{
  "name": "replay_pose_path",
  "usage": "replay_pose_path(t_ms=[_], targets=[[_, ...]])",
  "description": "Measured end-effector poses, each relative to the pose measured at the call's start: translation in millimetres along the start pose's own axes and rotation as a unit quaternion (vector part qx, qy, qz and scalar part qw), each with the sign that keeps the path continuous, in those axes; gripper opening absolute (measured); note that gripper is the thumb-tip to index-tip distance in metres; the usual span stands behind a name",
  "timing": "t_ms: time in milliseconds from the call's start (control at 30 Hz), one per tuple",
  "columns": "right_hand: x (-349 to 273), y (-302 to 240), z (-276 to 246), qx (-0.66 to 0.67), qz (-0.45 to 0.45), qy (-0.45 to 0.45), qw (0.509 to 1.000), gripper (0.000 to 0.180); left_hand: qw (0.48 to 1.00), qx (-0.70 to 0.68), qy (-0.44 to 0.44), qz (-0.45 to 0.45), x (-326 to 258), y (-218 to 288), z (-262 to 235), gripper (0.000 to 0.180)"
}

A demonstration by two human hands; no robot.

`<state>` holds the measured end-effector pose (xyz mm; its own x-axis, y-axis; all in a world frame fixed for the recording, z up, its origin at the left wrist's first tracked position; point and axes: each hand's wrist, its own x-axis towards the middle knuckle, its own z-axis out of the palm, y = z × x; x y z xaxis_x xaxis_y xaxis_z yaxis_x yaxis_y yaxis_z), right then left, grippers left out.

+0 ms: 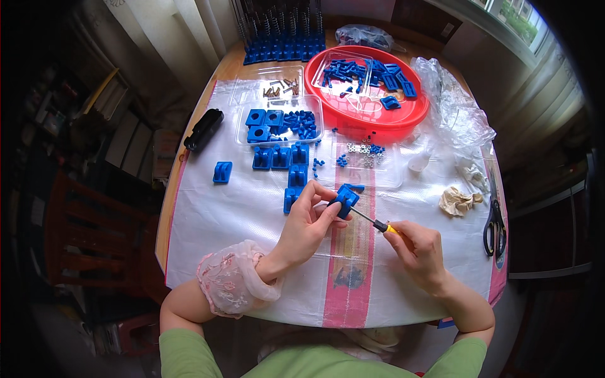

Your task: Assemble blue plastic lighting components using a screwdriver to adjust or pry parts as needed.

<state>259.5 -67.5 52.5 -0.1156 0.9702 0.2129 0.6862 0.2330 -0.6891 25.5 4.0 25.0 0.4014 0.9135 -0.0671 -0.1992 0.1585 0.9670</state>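
Note:
My left hand [309, 220] holds a small blue plastic block [346, 199] above the white sheet, thumb and fingers pinching it. My right hand [419, 249] grips a small screwdriver [375, 222] with a yellow and black handle; its thin shaft points up-left and its tip meets the block. More blue blocks [285, 157] lie in a loose group just beyond my left hand, and one lone blue block [222, 171] sits further left.
A red round tray [403, 116] with blue parts stands at the back right. Clear trays hold blue pieces [280, 123], screws [280, 87] and small nuts [362, 154]. Black scissors [495, 228], crumpled tissue [459, 201], plastic bags [457, 110], a black case [203, 129], a spring rack [283, 34].

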Motion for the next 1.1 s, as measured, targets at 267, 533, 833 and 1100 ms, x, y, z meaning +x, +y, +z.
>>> replay_pose_path(t_ms=[267,533,833,1100], targets=[[7,-12,-3,0.024,-0.031,0.031,0.999,0.022,1.0,0.005,0.001,0.003,1,-1,-3,0.012],[3,0,-2,0.055,-0.048,0.037,0.997,0.021,1.0,-0.002,-0.001,-0.001,2,0,-2,0.014],[3,0,-4,0.04,-0.002,-0.009,0.999,0.015,1.0,-0.001,-0.005,-0.005,1,-1,-2,0.012],[6,-10,-5,0.048,0.025,0.001,0.999,0.024,1.0,-0.007,-0.004,-0.004,1,0,-3,0.012]])
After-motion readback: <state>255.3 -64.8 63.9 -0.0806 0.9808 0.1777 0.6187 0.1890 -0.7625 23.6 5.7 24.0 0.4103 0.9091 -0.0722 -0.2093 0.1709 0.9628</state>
